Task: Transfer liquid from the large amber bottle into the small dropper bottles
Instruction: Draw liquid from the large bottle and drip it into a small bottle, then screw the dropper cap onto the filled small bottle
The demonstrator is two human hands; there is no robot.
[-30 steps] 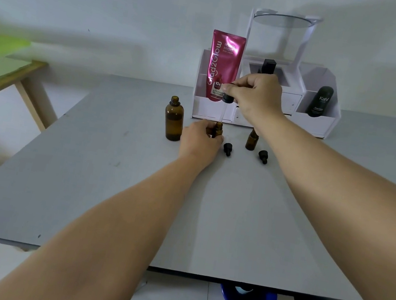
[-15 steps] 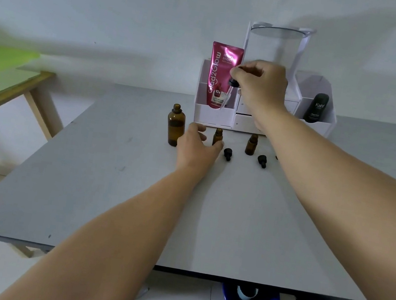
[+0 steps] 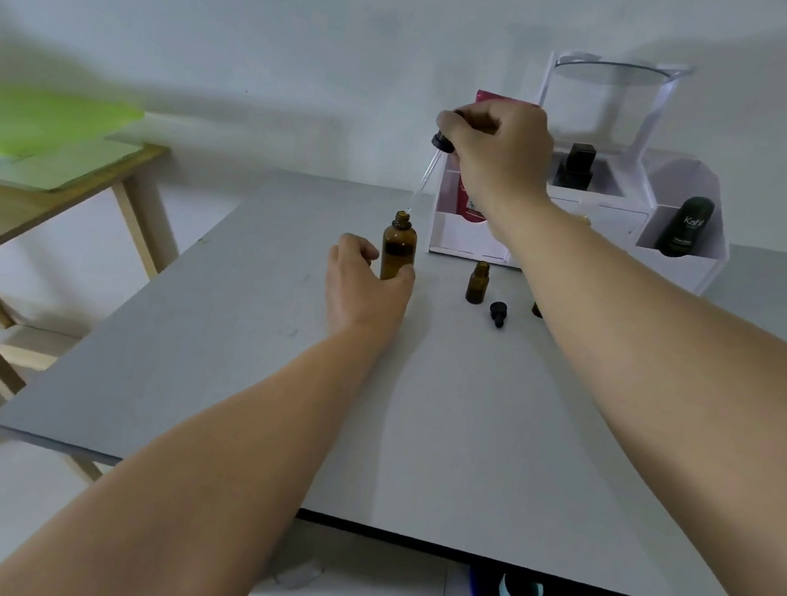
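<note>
Large amber bottle (image 3: pixel 397 252) stands upright and uncapped on the grey tabletop (image 3: pixel 269 355), left of frame centre. Left hand (image 3: pixel 364 288) cups its lower body, fingers (image 3: pixel 405 276) curled and touching the glass at the base. Right hand (image 3: pixel 499 152), in the upper centre of the frame, pinches a black-capped glass dropper (image 3: pixel 430 169) between closed fingers; the pipette slants down-left, its tip just above the bottle mouth. Whether it touches the rim cannot be told. Small dropper bottle (image 3: pixel 477 282), open, stands right of the large one, with a loose black dropper cap (image 3: pixel 498 313) lying beside it. A second small bottle is mostly hidden behind the right forearm. White organizer (image 3: pixel 681 261) sits at the far edge.
</note>
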